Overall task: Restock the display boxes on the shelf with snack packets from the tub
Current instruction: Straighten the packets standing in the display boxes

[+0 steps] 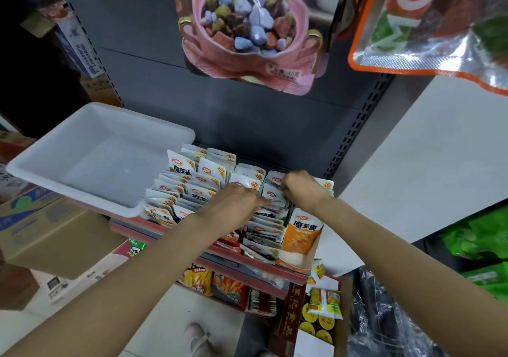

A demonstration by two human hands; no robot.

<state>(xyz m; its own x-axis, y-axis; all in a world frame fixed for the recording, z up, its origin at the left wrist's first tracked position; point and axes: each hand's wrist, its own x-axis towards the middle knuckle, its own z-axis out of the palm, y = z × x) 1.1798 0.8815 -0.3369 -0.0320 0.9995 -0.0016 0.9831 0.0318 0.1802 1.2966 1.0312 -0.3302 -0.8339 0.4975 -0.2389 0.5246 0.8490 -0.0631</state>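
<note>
**Restocking: risks and blind spots**

I see the right hand (pixel 301 191) curled, pinching snack packets (pixel 270 191) in the rightmost display box (pixel 301 235) on the shelf (pixel 247 260). The left hand (pixel 236 205) rests flat on the neighbouring rows, fingers straight. The tub (pixel 90 153) sits just left, apparently empty.

Risk: forcing packets into tight rows could buckle them or tip the front ones off the edge.

Hidden: the fingertips of both hands, and the box's far end.

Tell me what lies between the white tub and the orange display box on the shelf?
In the head view, rows of white snack packets fill the stretch between the white tub and the orange display box.
</note>
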